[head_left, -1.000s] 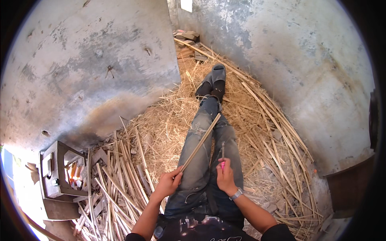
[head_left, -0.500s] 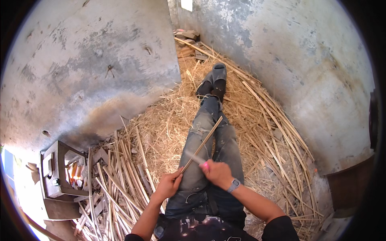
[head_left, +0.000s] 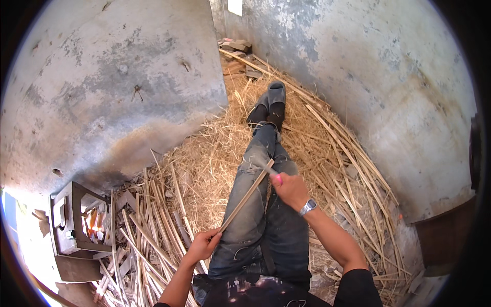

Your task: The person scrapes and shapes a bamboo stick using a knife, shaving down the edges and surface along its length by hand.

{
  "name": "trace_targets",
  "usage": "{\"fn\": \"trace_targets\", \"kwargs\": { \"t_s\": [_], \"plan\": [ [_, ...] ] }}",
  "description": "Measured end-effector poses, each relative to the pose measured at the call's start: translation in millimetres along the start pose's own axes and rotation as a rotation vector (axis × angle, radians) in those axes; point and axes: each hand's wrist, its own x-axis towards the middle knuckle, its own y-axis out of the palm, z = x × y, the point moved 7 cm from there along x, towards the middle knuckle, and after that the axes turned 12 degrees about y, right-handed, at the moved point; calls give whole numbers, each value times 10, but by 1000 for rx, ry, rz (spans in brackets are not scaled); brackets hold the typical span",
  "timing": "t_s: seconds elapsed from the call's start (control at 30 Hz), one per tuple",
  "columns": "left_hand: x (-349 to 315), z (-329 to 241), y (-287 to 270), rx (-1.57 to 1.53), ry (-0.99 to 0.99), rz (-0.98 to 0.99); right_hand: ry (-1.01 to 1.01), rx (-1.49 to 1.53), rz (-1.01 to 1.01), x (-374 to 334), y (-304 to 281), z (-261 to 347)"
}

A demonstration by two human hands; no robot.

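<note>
My left hand (head_left: 204, 244) is closed on the near end of a thin bamboo strip (head_left: 244, 201), which slants up across my thighs. Over my right thigh, my right hand (head_left: 290, 191) grips the pink handle of a knife (head_left: 272, 171), partly hidden by the fingers. The blade is smeared by motion and lies against or just over the strip near its far end. My legs (head_left: 240, 225) stretch forward in worn dark jeans, crossed at the ankles.
Pale shavings (head_left: 204, 169) cover the floor around my legs. Long bamboo strips (head_left: 158, 204) pile up at left, with more strips (head_left: 353, 153) along the right wall (head_left: 388, 102). At left stands a wooden stool-like frame (head_left: 76, 215). Brick pieces (head_left: 238, 46) lie in the far corner.
My right hand has moved forward with the knife, toward the strip's far end. My left hand has drawn back toward me and left, bringing the strip nearer.
</note>
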Motion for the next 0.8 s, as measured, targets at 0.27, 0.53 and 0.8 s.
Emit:
{"fn": "trace_targets", "kwargs": {
  "t_s": [0.27, 0.53, 0.8],
  "plan": [
    [-4, -53, 34, -53, -42, 22, -24, 67, -54, 80, 45, -130],
    [19, -40, 7, -76, -54, 94, -35, 83, -47, -7, 102, -125],
    [2, 31, -36, -110, -59, 145, -30, 62, -69, -15, -6, -189]
  ]
}}
